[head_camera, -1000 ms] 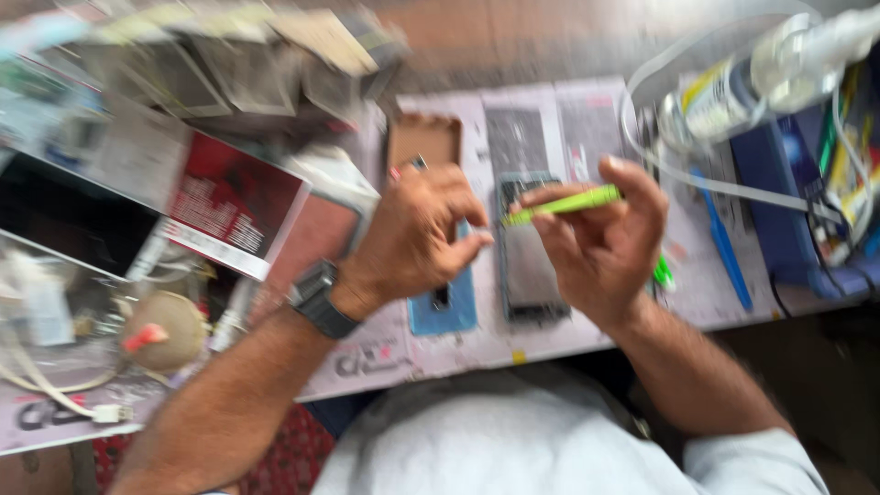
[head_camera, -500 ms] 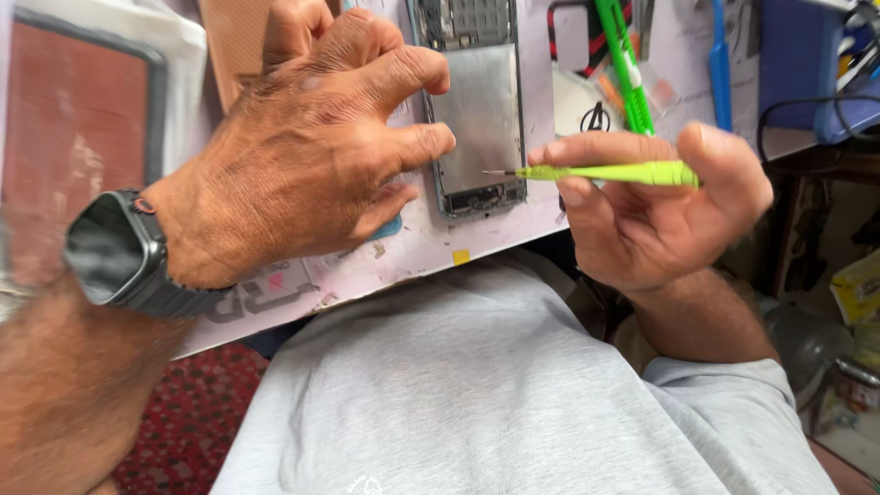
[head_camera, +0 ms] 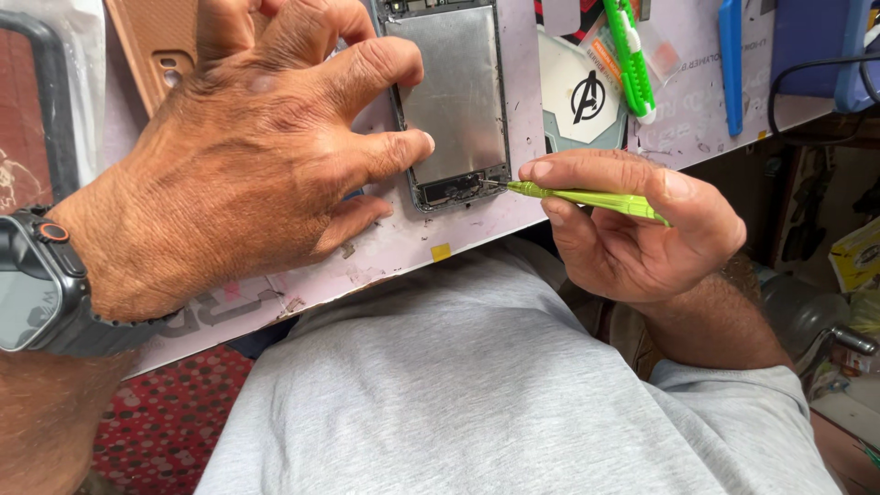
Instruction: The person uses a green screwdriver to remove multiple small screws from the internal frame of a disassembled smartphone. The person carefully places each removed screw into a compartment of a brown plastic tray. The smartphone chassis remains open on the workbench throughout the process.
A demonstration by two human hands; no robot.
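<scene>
Pinning the opened grey metal-backed phone [head_camera: 454, 101] flat under your left hand [head_camera: 247, 156] fingers, your right hand [head_camera: 632, 229] fingers pinch the slim green screwdriver [head_camera: 587, 196]; it looks fragile, so grip its edges.

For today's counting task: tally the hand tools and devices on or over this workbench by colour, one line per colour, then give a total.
Green: 2, the screwdriver in the right hand and a cutter
Blue: 1, a flat pry tool
Silver: 1, the opened phone under the left hand
Total: 4

Lime-green screwdriver [head_camera: 587, 196], silver phone back [head_camera: 454, 96], pale pink mat [head_camera: 403, 243], grey shirt [head_camera: 477, 385] (red dotted rug [head_camera: 165, 422] w/ white specks).
</scene>
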